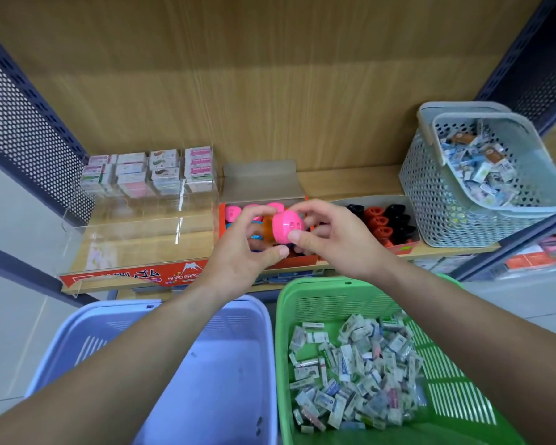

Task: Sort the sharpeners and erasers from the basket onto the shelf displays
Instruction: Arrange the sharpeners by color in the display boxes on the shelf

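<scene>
A wooden shelf spans the view, and two baskets sit side by side below its front edge. The lilac basket is on the left. The green basket on the right holds a loose heap of wrapped erasers. A grey basket stands tilted at the right end of the shelf with more small packets inside. At the left end a clear display tray carries stacked eraser boxes along its back. Between them an open orange carton holds pink, blue and orange sharpeners, and just beside it a second carton holds black and red ones. Both hands meet above the orange carton. The right hand pinches a pink sharpener between thumb and forefinger. The left hand curls its thumb and fingers around the orange part adjoining the sharpener's left side.
</scene>
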{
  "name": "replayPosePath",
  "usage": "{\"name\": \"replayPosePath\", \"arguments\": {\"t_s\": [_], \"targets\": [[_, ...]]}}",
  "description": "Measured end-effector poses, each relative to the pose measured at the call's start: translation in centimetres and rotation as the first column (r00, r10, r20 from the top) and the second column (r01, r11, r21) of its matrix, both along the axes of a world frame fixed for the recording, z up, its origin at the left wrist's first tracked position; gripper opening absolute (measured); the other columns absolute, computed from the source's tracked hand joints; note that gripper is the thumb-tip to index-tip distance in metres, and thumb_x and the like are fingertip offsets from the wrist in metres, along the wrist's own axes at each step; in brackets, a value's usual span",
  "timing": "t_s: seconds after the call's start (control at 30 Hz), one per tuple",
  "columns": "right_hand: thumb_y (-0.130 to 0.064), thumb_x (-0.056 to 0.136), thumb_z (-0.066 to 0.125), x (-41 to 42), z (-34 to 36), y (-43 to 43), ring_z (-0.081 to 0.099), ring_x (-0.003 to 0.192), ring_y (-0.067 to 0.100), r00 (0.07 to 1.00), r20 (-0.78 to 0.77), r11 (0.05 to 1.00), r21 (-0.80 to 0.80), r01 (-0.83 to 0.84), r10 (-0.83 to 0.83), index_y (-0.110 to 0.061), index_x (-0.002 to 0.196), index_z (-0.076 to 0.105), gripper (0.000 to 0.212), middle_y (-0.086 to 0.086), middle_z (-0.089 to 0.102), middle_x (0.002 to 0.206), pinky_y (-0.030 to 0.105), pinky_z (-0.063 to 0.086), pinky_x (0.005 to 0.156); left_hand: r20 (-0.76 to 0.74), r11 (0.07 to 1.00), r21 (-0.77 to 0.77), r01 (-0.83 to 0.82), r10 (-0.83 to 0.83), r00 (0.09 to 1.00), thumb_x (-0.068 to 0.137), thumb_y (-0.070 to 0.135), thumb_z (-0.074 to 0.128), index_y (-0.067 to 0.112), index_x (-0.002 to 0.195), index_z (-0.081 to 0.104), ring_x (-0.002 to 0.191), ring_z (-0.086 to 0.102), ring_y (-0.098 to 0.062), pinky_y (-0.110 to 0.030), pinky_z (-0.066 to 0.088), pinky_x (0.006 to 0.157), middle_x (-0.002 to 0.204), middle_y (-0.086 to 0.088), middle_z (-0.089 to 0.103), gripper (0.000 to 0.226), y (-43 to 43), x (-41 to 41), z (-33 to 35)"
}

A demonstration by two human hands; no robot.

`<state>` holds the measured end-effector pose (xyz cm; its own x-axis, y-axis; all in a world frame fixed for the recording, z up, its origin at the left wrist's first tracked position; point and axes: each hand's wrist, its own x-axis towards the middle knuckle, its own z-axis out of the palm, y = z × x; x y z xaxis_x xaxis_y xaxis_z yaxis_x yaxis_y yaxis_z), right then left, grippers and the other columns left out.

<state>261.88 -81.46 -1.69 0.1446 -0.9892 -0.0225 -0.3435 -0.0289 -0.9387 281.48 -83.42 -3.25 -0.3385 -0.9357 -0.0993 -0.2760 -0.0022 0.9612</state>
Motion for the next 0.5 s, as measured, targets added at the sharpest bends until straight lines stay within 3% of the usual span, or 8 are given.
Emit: {"name": "replayPosePath", "arguments": {"t_s": [0.1,0.17,0.23,0.3,0.4,0.5], "targets": [[-0.029,0.093,0.071,0.0,0.0,-0.4,0.074,0.077,0.018,0.999,-0.052,1.000,-0.006,0.000,0.000,-0.026,0.109,0.064,0.018,-0.007,0.071,0.085,0.046,0.058,0.082,0.024,1.000,-0.003,0.004,-0.004,1.000,0.087,0.014,0.077,0.050,0.119,0.055,0.088,0.069,-0.006,-0.024,0.055,0.088,0.104,0.002,0.072,0.052,-0.3,0.0,-0.4],[-0.030,0.093,0.070,-0.1,0.2,-0.6,0.072,0.082,0.011,0.993,-0.114,0.999,-0.050,-0.010,0.004,-0.025,0.118,0.064,0.026,-0.008,0.071,0.103,0.034,0.055,0.077,0.056,1.000,0.001,0.030,-0.030,0.998,0.089,0.017,0.075,0.049,0.121,0.054,0.084,0.067,0.003,-0.015,0.054,0.082,0.105,0.009,0.070,0.049,-0.4,0.1,-0.4],[-0.020,0.094,0.070,-0.2,0.5,-0.7,0.070,0.090,0.008,0.991,-0.114,0.993,-0.083,-0.085,0.076,-0.028,0.132,0.062,0.040,-0.010,0.064,0.121,0.022,0.050,0.077,0.071,0.999,0.020,0.047,-0.048,0.996,0.091,0.022,0.073,0.041,0.132,0.055,0.099,0.068,-0.010,-0.025,0.056,0.092,0.112,0.002,0.072,0.049,-0.7,0.3,-0.6],[-0.009,0.090,0.072,-0.3,0.8,-1.0,0.069,0.091,0.011,0.981,-0.131,0.983,-0.095,-0.155,0.142,-0.025,0.131,0.065,0.044,-0.009,0.060,0.121,0.021,0.054,0.074,0.061,0.998,0.050,0.048,-0.051,0.997,0.092,0.023,0.069,0.032,0.140,0.053,0.103,0.068,-0.022,-0.034,0.056,0.095,0.112,-0.004,0.073,0.051,-1.0,0.4,-0.8],[-0.008,0.083,0.080,-0.5,0.8,-1.6,0.073,0.079,0.015,0.978,-0.176,0.989,-0.083,-0.125,0.109,-0.019,0.123,0.069,0.043,-0.008,0.059,0.116,0.025,0.059,0.072,0.009,0.996,0.084,0.006,-0.007,1.000,0.097,0.015,0.063,0.028,0.127,0.058,0.089,0.072,-0.013,-0.031,0.056,0.081,0.090,0.001,0.077,0.033,-1.1,0.7,-1.1],[-0.008,0.078,0.083,-0.3,0.2,-2.5,0.073,0.073,0.011,0.969,-0.230,0.996,-0.021,-0.091,0.084,-0.018,0.118,0.069,0.044,-0.013,0.064,0.108,0.032,0.062,0.074,0.079,0.998,0.049,-0.029,0.026,0.997,0.098,0.017,0.064,0.030,0.122,0.061,0.092,0.072,-0.011,-0.032,0.055,0.086,0.088,0.003,0.078,0.028,-1.4,0.9,-1.7]]}}
